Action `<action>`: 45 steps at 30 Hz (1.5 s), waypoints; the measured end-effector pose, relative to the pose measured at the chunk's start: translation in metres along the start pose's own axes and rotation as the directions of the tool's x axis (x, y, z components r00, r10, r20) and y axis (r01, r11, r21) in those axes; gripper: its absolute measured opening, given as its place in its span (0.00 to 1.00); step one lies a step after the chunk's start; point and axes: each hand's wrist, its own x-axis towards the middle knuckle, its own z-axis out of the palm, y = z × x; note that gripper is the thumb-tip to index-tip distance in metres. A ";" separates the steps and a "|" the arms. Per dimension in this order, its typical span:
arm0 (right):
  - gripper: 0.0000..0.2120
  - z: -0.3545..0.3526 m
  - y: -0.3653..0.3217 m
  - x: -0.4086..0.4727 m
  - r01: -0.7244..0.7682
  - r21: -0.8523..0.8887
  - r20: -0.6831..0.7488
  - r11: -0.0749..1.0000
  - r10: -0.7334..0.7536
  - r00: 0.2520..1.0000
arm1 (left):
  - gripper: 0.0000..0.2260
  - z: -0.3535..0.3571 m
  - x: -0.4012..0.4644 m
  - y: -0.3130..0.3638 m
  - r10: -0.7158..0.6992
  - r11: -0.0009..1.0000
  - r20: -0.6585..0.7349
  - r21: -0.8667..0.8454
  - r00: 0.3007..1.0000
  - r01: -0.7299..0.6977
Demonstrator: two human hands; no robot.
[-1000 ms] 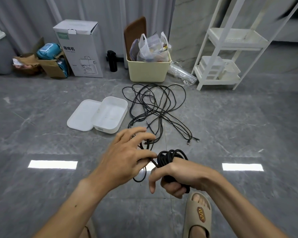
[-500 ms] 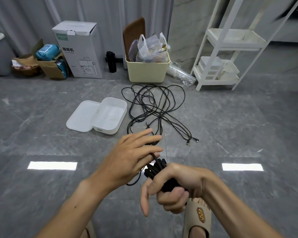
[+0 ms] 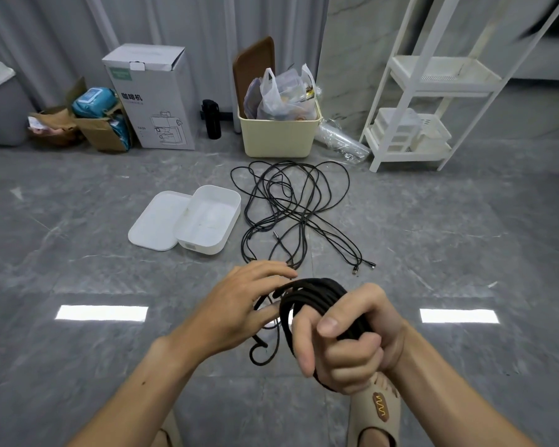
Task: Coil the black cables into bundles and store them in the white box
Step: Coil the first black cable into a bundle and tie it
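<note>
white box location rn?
Head view, left of centre: the white box sits open on the floor, lid against its left side, loose black cables just right.

The tall white carton (image 3: 157,101) against the curtain carries three dark Chinese characters, 咖啡机, on its front face, above a line drawing of a coffee machine. A small green label near its top left corner is too small to read. Nothing else is legible.
</note>
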 end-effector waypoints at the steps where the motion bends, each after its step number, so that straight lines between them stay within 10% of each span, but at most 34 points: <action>1: 0.16 0.001 0.000 -0.001 0.019 -0.008 -0.009 1.000 -0.019 1.000 | 0.19 -0.001 0.000 -0.001 -0.003 1.000 -0.004 -0.021 1.000 0.003; 9: 0.16 0.010 0.000 0.004 0.112 -0.031 0.008 0.993 -0.112 0.994 | 0.18 0.000 0.002 -0.006 0.013 0.997 -0.064 0.074 0.998 -0.008; 20: 0.18 0.020 -0.003 -0.001 0.298 -0.053 0.011 0.953 -0.297 0.955 | 0.15 0.016 0.003 0.004 0.396 0.864 -0.260 0.431 0.881 -0.261; 45: 0.18 0.047 -0.027 0.007 0.556 0.044 -0.161 0.830 -0.544 0.824 | 0.15 0.007 0.005 0.030 0.194 0.857 -0.255 0.514 0.947 -0.037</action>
